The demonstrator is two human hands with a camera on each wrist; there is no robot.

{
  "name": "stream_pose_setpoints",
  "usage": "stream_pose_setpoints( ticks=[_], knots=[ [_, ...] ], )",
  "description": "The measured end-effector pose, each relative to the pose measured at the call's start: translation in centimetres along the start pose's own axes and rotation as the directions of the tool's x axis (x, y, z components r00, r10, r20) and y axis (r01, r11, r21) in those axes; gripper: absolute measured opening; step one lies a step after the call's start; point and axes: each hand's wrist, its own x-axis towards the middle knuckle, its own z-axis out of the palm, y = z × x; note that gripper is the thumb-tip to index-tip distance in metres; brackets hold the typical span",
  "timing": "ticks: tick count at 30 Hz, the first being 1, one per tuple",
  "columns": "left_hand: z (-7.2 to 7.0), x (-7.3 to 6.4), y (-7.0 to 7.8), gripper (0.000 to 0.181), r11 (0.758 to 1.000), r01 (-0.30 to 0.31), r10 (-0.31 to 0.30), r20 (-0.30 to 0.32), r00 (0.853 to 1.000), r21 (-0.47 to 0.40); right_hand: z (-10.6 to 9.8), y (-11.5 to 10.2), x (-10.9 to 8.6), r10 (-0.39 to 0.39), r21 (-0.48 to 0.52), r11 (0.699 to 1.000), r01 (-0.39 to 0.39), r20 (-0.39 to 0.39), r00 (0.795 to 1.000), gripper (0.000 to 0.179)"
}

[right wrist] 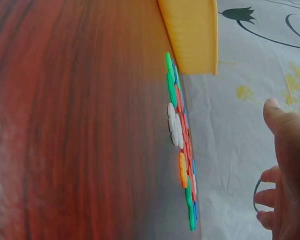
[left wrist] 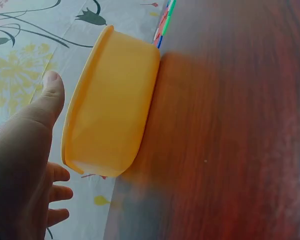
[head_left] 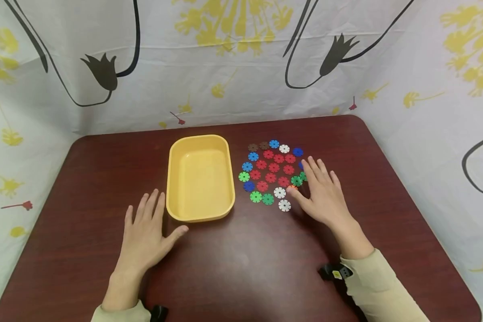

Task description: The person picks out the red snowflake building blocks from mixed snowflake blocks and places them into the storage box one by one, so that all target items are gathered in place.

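Observation:
A yellow plastic tub [head_left: 201,219] stands on the table with nothing inside it. Just off its near left corner, my left hand [head_left: 145,241] is spread, fingers straight and thumb out, holding nothing. To the tub's right lie several flat notched plastic discs [head_left: 273,167]: red ones in the middle, with blue, green, white and brown ones around them. My right hand [head_left: 326,197] hovers over the right edge of this group, its fingers extended and partly hiding an orange disc and a few blue and green ones. In the right wrist view, white discs [right wrist: 175,125] lie flat near the tub.
The dark red-brown wooden table [head_left: 241,277] has rounded corners. A white cloth [head_left: 233,89] with yellow and grey flower prints hangs behind it and along both sides. Black wrist devices [head_left: 334,271] sit at both beige sleeves [head_left: 380,286].

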Motion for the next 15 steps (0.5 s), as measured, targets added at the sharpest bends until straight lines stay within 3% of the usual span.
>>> stream_pose_setpoints(
  ticks=[7,11,15],
  knots=[
    [-0.4,0.7,0.1,0.088,0.991,0.017,-0.024,-0.054,0.998,-0.129,-0.4,-0.4,0.5,-0.068,0.121,0.990,0.077,-0.079,0.995,0.067],
    [-0.4,1.5,0.4,0.075,0.973,0.037,-0.064,-0.111,0.992,-0.226,-0.7,-0.2,1.5,-0.112,0.179,0.974,0.138,-0.147,0.983,0.049],
    [-0.1,2.2,0.6,0.065,0.945,0.070,-0.129,-0.166,0.978,-0.318,-0.5,0.3,2.6,-0.115,0.188,0.971,0.147,-0.174,0.978,0.041]
  ],
)
